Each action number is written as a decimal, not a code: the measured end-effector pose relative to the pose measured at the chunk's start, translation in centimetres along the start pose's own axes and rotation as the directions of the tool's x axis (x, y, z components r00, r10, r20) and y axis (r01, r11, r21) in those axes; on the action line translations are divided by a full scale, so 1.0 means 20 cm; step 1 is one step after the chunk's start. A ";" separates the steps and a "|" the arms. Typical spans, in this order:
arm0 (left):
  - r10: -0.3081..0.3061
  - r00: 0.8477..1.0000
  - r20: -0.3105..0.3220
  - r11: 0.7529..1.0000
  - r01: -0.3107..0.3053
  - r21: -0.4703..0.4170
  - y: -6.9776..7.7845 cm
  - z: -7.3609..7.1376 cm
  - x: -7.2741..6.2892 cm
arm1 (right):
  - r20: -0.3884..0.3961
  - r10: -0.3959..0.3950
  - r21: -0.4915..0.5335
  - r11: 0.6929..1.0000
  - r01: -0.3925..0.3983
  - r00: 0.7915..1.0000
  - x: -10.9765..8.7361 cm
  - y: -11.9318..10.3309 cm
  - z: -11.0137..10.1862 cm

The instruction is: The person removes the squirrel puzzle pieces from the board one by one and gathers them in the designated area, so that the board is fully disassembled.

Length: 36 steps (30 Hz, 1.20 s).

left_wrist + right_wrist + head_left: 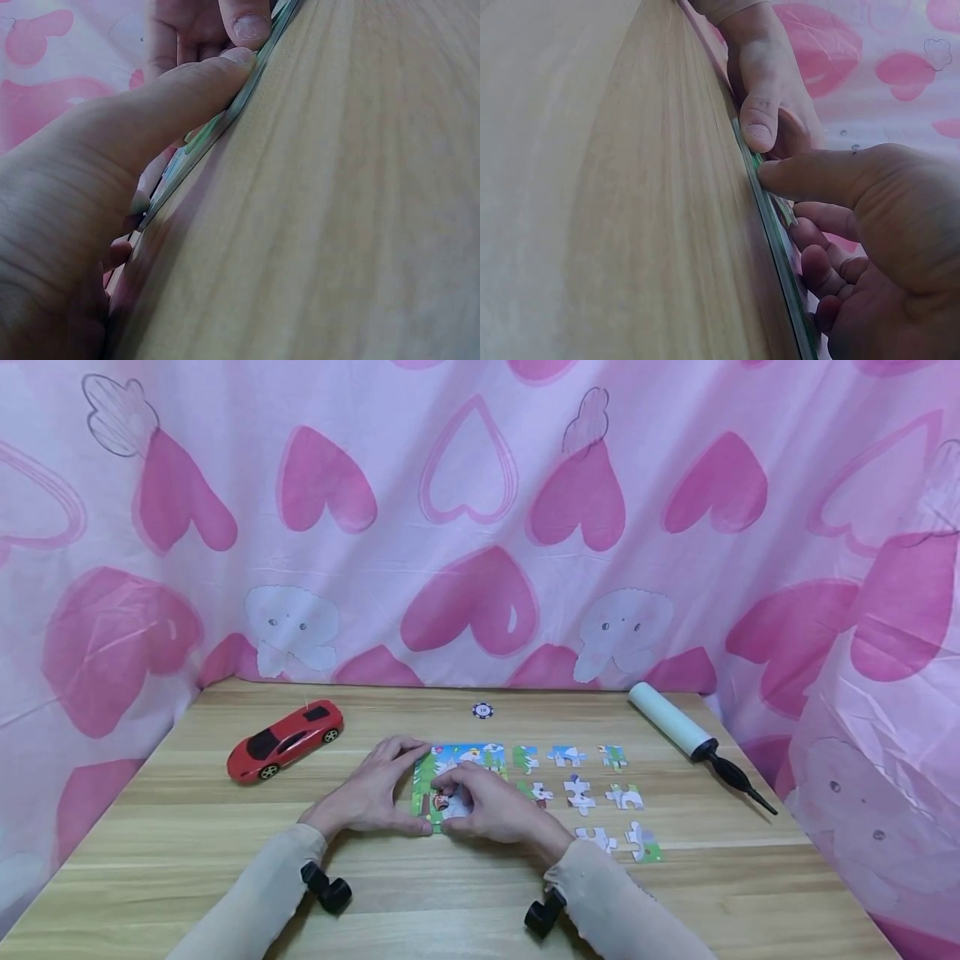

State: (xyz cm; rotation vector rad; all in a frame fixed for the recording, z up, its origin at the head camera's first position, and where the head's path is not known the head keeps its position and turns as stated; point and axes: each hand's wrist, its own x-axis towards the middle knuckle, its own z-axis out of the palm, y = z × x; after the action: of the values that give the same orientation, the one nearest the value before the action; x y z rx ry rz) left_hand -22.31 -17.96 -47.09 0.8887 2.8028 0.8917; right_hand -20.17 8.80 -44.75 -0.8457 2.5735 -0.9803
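A small jigsaw board (422, 777) with a bright cartoon picture lies on the wooden table. My left hand (372, 789) rests along its left side, fingers reaching the far corner and the straight thumb on the near edge. Over the board's near part, my right hand (491, 806) has thumb and fingers brought together around a puzzle piece (786, 211), slightly tilted at the board's surface; the fingers partly hide it. In the left wrist view, the two thumbs meet close together at the board's near edge. Several loose puzzle pieces (580, 793) lie in rows right of the board.
A red toy car (287, 742) stands at the left. Behind the board lies a poker chip (483, 711). A pale hand pump (671, 720) with a black nozzle lies at the right. Pink heart-patterned cloth (468, 602) hangs around the table's back and sides.
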 end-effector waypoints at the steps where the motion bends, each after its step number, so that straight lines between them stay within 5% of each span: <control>1: -0.001 1.000 0.001 1.000 0.001 0.000 0.00 0.00 0.00 | -0.001 0.003 0.002 1.000 -0.003 1.000 0.00 0.00 0.00; 18: 0.007 1.000 0.002 1.000 -0.007 -0.002 0.00 0.00 0.00 | -0.082 0.004 0.030 1.000 -0.002 0.997 0.00 -0.02 -0.01; 36: -0.030 0.999 0.017 1.000 0.030 0.008 0.00 0.00 0.00 | -0.243 -0.065 0.024 0.997 0.073 0.968 -0.10 -0.06 -0.31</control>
State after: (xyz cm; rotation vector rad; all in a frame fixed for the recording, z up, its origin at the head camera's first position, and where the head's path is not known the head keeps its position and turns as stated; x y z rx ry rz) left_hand -22.33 -17.87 -47.15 0.8484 2.7993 0.8659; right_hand -20.80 12.56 -39.24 -0.8603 2.7357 -1.2114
